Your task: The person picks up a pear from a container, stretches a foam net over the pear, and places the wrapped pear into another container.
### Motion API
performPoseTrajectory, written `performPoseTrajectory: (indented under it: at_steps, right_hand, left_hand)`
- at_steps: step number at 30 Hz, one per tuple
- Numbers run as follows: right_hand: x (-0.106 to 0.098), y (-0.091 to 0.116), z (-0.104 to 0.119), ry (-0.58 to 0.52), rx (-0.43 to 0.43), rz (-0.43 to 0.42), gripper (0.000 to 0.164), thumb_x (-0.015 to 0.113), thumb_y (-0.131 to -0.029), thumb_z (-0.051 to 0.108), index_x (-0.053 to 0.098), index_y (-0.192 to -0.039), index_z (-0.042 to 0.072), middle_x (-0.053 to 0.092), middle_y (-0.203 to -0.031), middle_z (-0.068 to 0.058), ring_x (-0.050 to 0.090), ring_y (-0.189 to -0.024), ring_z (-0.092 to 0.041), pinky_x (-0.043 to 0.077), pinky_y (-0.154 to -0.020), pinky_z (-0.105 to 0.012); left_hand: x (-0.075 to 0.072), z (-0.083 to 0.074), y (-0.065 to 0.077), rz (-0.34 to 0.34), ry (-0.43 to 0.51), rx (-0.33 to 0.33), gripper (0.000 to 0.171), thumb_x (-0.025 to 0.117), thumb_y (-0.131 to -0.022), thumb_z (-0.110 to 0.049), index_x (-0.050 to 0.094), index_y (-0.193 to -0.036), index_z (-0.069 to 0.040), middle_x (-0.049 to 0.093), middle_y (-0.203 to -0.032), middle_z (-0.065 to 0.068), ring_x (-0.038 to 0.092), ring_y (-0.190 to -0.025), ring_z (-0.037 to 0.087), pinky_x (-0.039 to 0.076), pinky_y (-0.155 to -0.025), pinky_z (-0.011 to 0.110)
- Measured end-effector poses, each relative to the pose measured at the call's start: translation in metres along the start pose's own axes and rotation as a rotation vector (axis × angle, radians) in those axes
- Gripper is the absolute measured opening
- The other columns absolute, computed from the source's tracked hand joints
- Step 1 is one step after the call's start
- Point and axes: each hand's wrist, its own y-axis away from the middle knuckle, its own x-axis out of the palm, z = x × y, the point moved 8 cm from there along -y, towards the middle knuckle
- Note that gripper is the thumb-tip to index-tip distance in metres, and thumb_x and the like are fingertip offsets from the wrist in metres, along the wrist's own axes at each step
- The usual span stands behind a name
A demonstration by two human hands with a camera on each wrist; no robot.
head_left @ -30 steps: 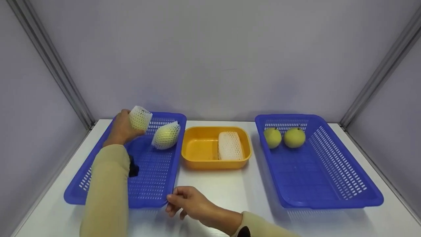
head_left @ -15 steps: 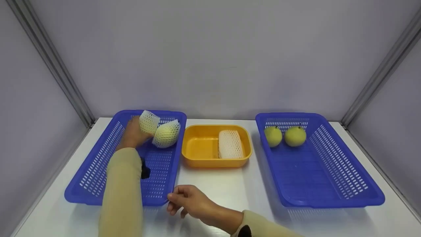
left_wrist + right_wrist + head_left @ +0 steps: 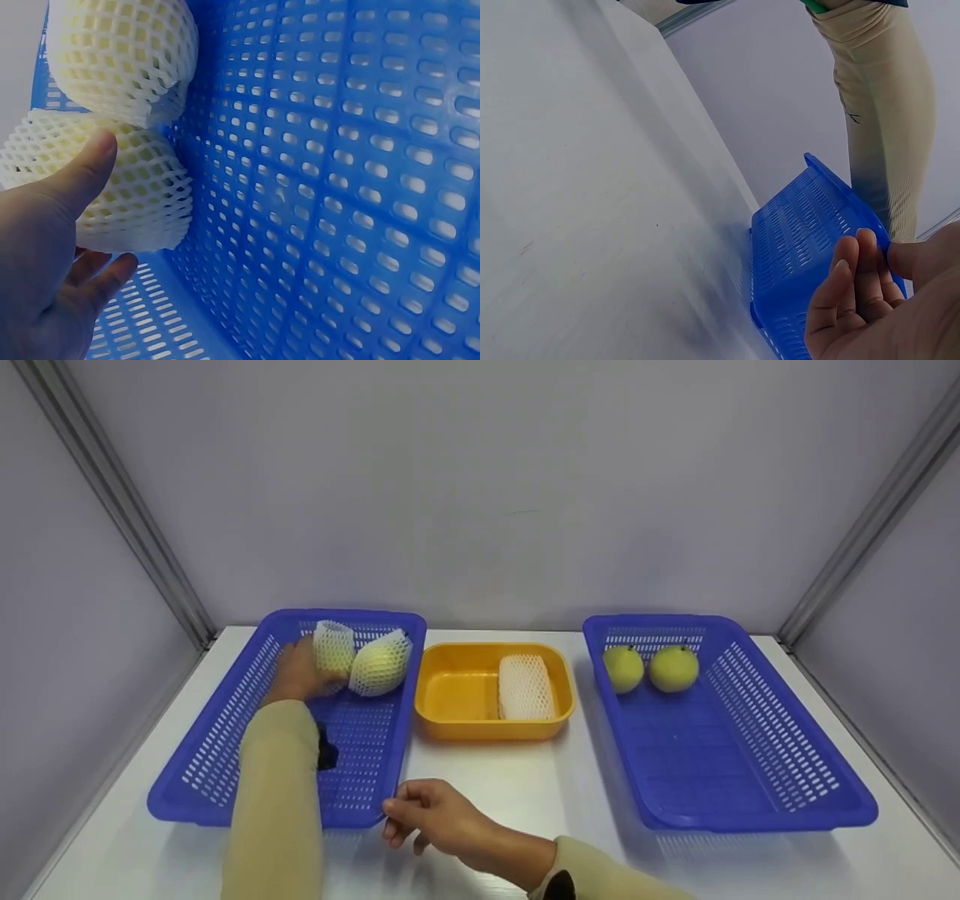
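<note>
At the back of the left blue basket [image 3: 360,750], my left hand [image 3: 294,669] grips a pear in a white foam net [image 3: 334,649]. In the left wrist view, the thumb lies over the netted pear [image 3: 131,187] and the fingers curl below it. A second netted pear [image 3: 380,664] sits beside it on the right; the left wrist view shows this neighbouring pear [image 3: 124,56] touching the first. My right hand [image 3: 442,819] pinches the basket's near right corner. The right wrist view has thumb and curled fingers [image 3: 855,289] at the basket rim [image 3: 847,196].
An orange tub [image 3: 457,690] stands between the baskets, with a white foam net [image 3: 526,688] inside. Two bare pears, a left one [image 3: 623,669] and a right one [image 3: 673,669], lie at the back of the right blue basket [image 3: 705,765]. Grey walls [image 3: 510,510] enclose the white table [image 3: 510,787].
My left hand has brought the netted pear right and down into the basket, beside the other netted pear. The right hand stays at the corner.
</note>
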Motion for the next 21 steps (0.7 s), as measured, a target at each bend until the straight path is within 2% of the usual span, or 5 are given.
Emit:
performPoseTrajectory:
  at_steps: [13,18,21]
  right_hand:
    - [0.001,0.003,0.003,0.030,0.006,0.013,0.020,0.058,-0.093,0.022,0.058,-0.080,0.007,0.064,-0.072,-0.001,0.060,-0.065,-0.011,0.042,-0.049,-0.022]
    - [-0.001,0.003,0.004,0.045,-0.008,0.010,0.021,0.058,-0.093,0.025,0.059,-0.082,0.008,0.064,-0.072,-0.001,0.060,-0.064,-0.011,0.041,-0.049,-0.022]
    - [-0.005,0.003,0.005,0.047,-0.019,-0.007,0.021,0.056,-0.094,0.025,0.061,-0.088,0.005,0.064,-0.073,-0.002,0.060,-0.063,-0.012,0.041,-0.048,-0.023]
  left_hand:
    - [-0.009,0.004,0.005,-0.010,0.012,-0.009,0.086,0.068,-0.086,-0.024,0.015,-0.142,0.012,0.028,-0.140,0.034,0.024,-0.131,0.047,0.019,-0.110,0.055]
    - [-0.013,0.000,0.005,0.002,-0.024,-0.010,0.091,0.068,-0.086,-0.029,0.010,-0.142,0.014,0.021,-0.143,0.036,0.018,-0.133,0.048,0.016,-0.111,0.055]
    - [-0.015,-0.003,0.005,0.016,-0.028,-0.024,0.097,0.067,-0.086,-0.035,0.005,-0.144,0.012,0.014,-0.145,0.037,0.013,-0.135,0.048,0.014,-0.111,0.055]
